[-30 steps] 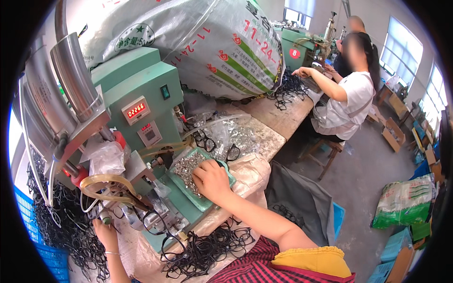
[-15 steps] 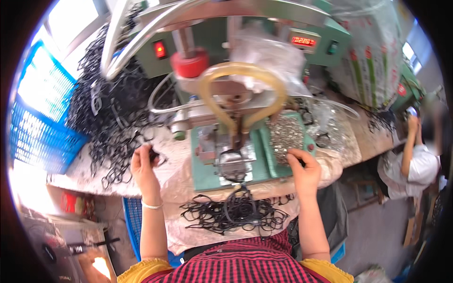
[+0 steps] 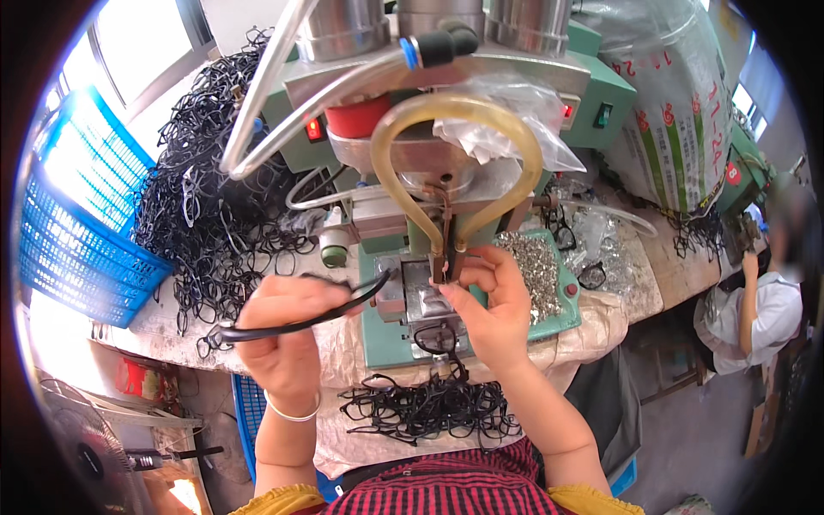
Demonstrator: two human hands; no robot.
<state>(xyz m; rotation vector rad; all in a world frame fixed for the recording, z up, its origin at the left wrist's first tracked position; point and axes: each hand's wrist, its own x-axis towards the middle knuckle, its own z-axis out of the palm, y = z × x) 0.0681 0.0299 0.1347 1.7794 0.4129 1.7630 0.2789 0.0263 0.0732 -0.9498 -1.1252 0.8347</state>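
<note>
Workbench (image 3: 682, 279): left hand (image 3: 292, 360), grip clamped on black glasses frame (image 3: 365, 296); right hand (image 3: 498, 313) at machine (image 3: 360, 153), grip unclear.

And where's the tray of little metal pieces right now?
In the head view, the green tray of metal pieces is right of centre, just to the right of the right hand, with clear plastic lying on its other side.
</note>
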